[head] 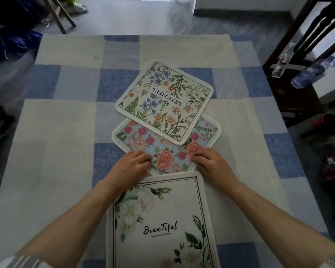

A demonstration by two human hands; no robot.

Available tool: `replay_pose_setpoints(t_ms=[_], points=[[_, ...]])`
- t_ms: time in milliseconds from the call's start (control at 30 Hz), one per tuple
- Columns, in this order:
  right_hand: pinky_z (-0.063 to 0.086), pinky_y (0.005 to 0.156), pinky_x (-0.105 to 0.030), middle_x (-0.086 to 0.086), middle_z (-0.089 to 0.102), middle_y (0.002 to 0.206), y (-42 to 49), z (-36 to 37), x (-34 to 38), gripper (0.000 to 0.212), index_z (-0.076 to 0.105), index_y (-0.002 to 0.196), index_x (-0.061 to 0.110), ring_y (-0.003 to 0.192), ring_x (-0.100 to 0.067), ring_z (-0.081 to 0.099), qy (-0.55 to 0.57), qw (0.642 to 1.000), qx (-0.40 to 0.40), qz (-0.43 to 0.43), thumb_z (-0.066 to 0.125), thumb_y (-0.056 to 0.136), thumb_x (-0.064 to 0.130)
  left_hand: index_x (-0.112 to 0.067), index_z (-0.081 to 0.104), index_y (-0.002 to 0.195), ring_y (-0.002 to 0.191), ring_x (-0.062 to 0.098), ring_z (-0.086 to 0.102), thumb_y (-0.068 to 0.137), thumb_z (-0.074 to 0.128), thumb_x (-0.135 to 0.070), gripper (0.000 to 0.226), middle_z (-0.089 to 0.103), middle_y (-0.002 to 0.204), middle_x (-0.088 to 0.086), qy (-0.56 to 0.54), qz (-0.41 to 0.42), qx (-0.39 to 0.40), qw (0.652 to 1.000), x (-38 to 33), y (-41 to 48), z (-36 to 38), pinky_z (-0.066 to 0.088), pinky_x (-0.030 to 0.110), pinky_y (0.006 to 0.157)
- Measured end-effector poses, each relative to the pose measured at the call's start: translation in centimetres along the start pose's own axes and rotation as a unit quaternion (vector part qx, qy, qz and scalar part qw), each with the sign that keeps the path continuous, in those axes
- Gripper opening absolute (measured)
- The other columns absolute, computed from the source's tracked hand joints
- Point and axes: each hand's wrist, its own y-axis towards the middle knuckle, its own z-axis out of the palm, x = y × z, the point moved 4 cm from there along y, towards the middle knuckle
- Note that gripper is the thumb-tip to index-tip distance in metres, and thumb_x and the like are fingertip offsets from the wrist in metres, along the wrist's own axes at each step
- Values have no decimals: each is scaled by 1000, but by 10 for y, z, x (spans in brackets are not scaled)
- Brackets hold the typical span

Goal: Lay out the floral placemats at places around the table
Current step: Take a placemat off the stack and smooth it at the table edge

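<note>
Here, on the blue-and-cream checked worktop (66, 122):

- Left hand (132, 163): fingers (143, 158) curled together onto the near-left edge of the pink-rose placemat (166, 151).
- Pink-rose placemat: flat, cornerwise, between both sets of fingers.
- Wildflower placemat (164, 101): beyond the fingers, overlapping its far corner.
- White-bloom placemat (159, 219): nearer than the fingers, meeting its near corner.
- Right hand (211, 163): fingers (198, 154) curled onto its near-right edge.
- Two plastic bottles (309, 72): well right, on a dark chair (298, 97).
</note>
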Motion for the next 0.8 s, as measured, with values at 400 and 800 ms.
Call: replay_pose_setpoints(t_ms=[400, 800], points=[[55, 88, -42, -13, 71, 106, 15, 5, -13, 19, 73, 100, 1, 101, -35, 64, 5, 998, -62, 25, 74, 82, 5, -7, 68, 89, 99, 29, 63, 90, 61, -17, 13, 68, 108, 10, 22, -26, -91, 995, 15, 2, 15, 53, 41, 82], [52, 88, -41, -11, 69, 104, 61, -1, -31, 17, 73, 101, 2, 102, -32, 59, 6, 993, -68, 98, 70, 85, 6, -5, 67, 85, 92, 32, 62, 81, 75, -8, 9, 69, 101, 12, 10, -116, -111, 987, 38, 39, 9, 54, 42, 77]])
